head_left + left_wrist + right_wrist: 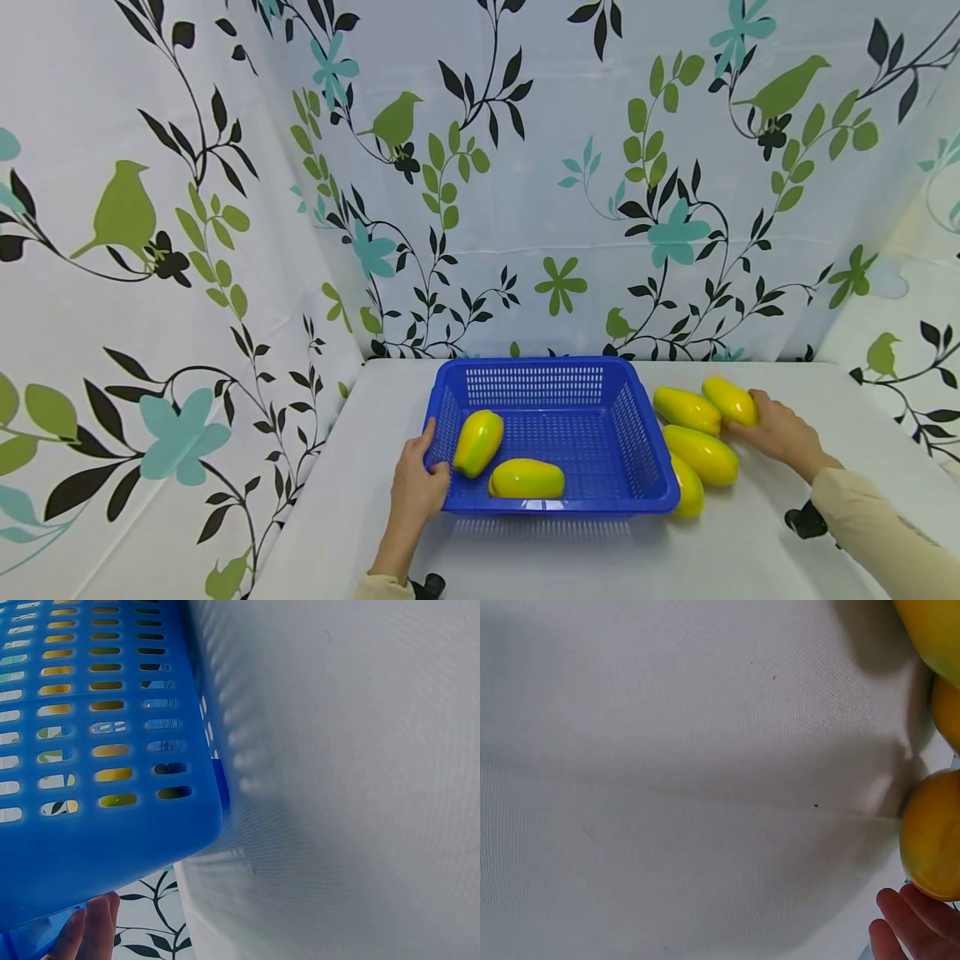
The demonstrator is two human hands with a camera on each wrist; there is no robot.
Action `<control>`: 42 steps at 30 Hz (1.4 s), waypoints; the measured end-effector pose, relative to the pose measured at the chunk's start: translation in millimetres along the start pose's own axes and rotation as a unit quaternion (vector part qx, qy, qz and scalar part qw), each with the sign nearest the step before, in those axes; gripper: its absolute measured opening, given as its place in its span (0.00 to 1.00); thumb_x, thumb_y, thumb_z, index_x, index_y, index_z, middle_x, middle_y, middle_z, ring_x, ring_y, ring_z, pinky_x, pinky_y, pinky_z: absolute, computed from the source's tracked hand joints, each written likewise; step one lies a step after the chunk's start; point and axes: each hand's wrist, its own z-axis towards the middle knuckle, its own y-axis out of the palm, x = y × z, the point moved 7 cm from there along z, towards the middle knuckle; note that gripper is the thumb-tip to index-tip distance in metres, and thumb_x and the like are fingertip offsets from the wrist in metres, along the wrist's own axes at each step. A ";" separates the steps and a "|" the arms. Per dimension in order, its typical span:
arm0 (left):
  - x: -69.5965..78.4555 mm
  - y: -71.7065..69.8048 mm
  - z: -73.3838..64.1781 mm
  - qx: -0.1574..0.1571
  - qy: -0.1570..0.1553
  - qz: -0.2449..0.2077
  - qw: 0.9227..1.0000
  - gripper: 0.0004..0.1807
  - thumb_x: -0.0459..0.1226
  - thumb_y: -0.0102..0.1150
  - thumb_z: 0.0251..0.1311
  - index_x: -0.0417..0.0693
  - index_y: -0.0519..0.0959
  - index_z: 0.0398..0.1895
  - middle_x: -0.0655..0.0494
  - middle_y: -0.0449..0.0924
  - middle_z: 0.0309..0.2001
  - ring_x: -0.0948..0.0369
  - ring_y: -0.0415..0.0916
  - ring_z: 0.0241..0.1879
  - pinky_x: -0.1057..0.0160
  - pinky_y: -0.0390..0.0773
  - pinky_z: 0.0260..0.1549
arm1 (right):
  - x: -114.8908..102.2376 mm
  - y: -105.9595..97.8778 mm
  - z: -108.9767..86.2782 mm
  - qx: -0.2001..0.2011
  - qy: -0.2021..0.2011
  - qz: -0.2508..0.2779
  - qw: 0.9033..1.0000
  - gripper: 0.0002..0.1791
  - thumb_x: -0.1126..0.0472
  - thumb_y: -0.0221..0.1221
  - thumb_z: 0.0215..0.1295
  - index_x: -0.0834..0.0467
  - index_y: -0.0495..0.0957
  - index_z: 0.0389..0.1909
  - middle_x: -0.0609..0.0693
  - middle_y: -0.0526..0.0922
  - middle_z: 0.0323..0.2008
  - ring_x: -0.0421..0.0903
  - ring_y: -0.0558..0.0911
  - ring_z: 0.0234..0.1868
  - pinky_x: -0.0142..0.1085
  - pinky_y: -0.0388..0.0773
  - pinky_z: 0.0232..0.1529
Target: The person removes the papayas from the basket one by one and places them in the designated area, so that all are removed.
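A blue plastic basket (555, 506) stands on the white table with two yellow-green mangoes inside, one upright-leaning mango (477, 443) at the left and another mango (527, 479) along the front wall. My left hand (422, 479) grips the basket's left rim near the front corner; its fingertips (97, 926) show below the rim in the left wrist view. Right of the basket, my right hand (780, 429) holds the farthest-right mango (729, 402) between thumb and fingers. In the right wrist view, fingertips (911, 911) lie against that mango (934, 836).
Beside the basket's right wall lie three more mangoes: one at the back (686, 409), one in the middle (701, 455) and one at the front (686, 487), partly hidden by the rim. A patterned curtain (525, 208) hangs behind and around the table (540, 558).
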 end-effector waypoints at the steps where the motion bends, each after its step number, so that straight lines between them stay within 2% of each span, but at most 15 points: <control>1: -0.1 0.2 -0.1 0.000 0.000 -0.001 1.000 0.38 0.29 0.50 0.54 0.43 0.63 0.73 0.37 0.72 0.57 0.44 0.73 0.54 0.41 0.72 0.53 | 0.3 0.8 -0.4 -0.003 0.001 0.000 1.000 0.54 0.35 0.56 0.63 0.82 0.53 0.63 0.82 0.69 0.51 0.69 0.75 0.43 0.61 0.73 0.40; 10: 1.2 -0.1 0.1 0.001 0.000 -0.005 1.000 0.38 0.29 0.50 0.54 0.43 0.63 0.73 0.38 0.72 0.58 0.43 0.73 0.55 0.41 0.71 0.54 | 2.0 2.0 -1.5 -0.009 0.001 -0.002 1.000 0.55 0.35 0.57 0.62 0.83 0.52 0.62 0.81 0.69 0.48 0.67 0.75 0.41 0.58 0.74 0.39; 14: 2.6 -1.3 0.4 0.003 0.003 -0.005 1.000 0.38 0.29 0.50 0.54 0.43 0.64 0.73 0.37 0.72 0.57 0.42 0.73 0.55 0.41 0.71 0.53 | 1.7 -1.2 -1.0 -0.008 0.001 -0.008 1.000 0.55 0.35 0.57 0.62 0.83 0.52 0.62 0.82 0.69 0.48 0.70 0.75 0.42 0.61 0.74 0.40; 19: 3.3 -2.4 -0.8 0.005 0.004 -0.004 1.000 0.37 0.28 0.50 0.53 0.42 0.64 0.73 0.37 0.73 0.57 0.43 0.73 0.54 0.41 0.72 0.52 | -2.1 -7.2 -0.9 0.005 -0.013 -0.024 1.000 0.53 0.36 0.58 0.62 0.83 0.54 0.62 0.84 0.67 0.49 0.75 0.73 0.46 0.65 0.73 0.43; 26: 2.3 -1.8 -2.0 0.004 0.006 0.000 1.000 0.37 0.29 0.50 0.54 0.42 0.64 0.73 0.37 0.72 0.57 0.43 0.73 0.54 0.41 0.72 0.52 | -13.0 -23.2 -4.5 0.020 -0.017 -0.038 0.999 0.53 0.36 0.59 0.62 0.82 0.55 0.62 0.84 0.66 0.51 0.75 0.73 0.46 0.65 0.74 0.39; 34: 0.5 -1.7 -1.3 0.005 0.005 -0.002 1.000 0.37 0.29 0.50 0.53 0.42 0.64 0.73 0.37 0.73 0.57 0.43 0.73 0.54 0.41 0.72 0.52 | -43.5 -44.6 -4.6 0.038 -0.038 -0.049 0.997 0.51 0.38 0.56 0.64 0.80 0.55 0.65 0.85 0.62 0.57 0.78 0.69 0.53 0.68 0.71 0.44; 38: 0.6 -1.5 -1.0 0.004 0.002 -0.003 1.000 0.37 0.29 0.50 0.53 0.42 0.64 0.73 0.37 0.73 0.57 0.43 0.73 0.54 0.41 0.71 0.53 | -72.1 -52.6 -5.0 0.050 -0.055 -0.059 0.996 0.51 0.37 0.54 0.66 0.78 0.56 0.67 0.83 0.60 0.61 0.78 0.66 0.57 0.69 0.69 0.47; 42: 0.5 -0.6 -1.3 0.002 0.000 -0.003 1.000 0.37 0.29 0.50 0.54 0.42 0.64 0.73 0.37 0.72 0.58 0.43 0.72 0.55 0.41 0.71 0.54 | -109.5 -59.3 -8.9 0.060 -0.079 -0.067 0.993 0.50 0.35 0.54 0.65 0.75 0.56 0.69 0.81 0.60 0.63 0.78 0.66 0.59 0.70 0.68 0.47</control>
